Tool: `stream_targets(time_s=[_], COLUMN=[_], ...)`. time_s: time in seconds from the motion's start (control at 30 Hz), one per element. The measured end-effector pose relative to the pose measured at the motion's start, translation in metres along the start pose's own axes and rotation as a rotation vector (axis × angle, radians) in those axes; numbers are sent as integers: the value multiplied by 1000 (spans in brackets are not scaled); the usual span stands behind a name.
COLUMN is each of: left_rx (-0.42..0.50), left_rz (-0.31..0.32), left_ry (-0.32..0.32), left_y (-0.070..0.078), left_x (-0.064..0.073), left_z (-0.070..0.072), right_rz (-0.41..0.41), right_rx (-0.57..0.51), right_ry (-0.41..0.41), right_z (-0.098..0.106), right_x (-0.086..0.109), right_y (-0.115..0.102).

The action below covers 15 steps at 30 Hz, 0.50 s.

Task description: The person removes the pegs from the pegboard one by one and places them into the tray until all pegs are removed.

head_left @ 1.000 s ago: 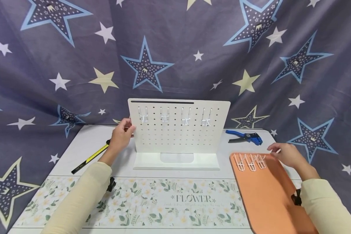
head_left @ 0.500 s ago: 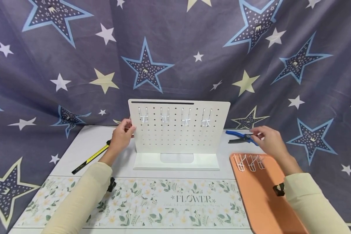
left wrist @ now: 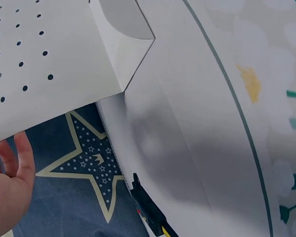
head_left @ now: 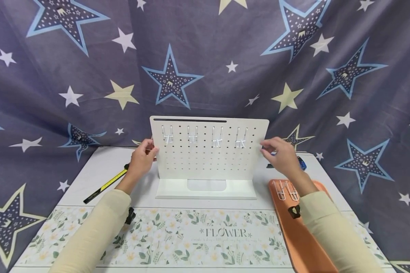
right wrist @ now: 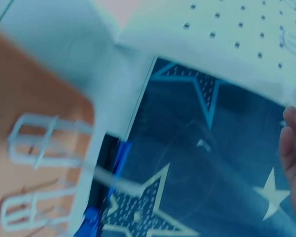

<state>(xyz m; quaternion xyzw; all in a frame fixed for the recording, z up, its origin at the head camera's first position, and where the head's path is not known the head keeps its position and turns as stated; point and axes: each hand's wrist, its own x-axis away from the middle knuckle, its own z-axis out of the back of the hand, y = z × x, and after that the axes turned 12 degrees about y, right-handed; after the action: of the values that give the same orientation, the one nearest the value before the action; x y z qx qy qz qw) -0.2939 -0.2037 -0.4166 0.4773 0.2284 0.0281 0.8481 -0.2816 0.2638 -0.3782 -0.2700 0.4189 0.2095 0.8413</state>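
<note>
A white pegboard [head_left: 205,160] stands upright on its base in the head view. Several white wire hooks [head_left: 217,137] hang in a row on its upper part. My left hand [head_left: 142,158] holds the board's left edge, thumb in front and fingers partly behind it. At the right edge is my right hand [head_left: 281,154], thumb and forefinger slightly apart beside the board. Whether they touch it is unclear, and the right wrist view is blurred. Beneath that hand, more white wire hooks [right wrist: 44,140] lie on the orange tray [head_left: 284,227]; my forearm covers part of it.
Blue-handled pliers [head_left: 301,163] lie behind the right hand, mostly hidden. A long black-and-yellow tool [head_left: 106,184] lies left of the board. A flower-printed mat strip [head_left: 198,237] runs along the front, and a star-patterned curtain [head_left: 205,57] hangs behind.
My right hand has moved left from the tray's far corner, over the pliers, to the pegboard's right edge. My left hand and the board have stayed in place.
</note>
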Motion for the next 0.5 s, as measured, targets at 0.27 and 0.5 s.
stream_targets(time_s=[0.27,0.5], left_rx=[-9,1], left_rz=[10,16], left_ry=[6,-2], left_y=[3,2], left_x=[1,1], left_z=[2,1], right_rz=[77,159], right_rx=[-1,62], right_ry=[18,14], right_z=[-22,-36], right_x=[-10,-18], right_y=[-23,-34])
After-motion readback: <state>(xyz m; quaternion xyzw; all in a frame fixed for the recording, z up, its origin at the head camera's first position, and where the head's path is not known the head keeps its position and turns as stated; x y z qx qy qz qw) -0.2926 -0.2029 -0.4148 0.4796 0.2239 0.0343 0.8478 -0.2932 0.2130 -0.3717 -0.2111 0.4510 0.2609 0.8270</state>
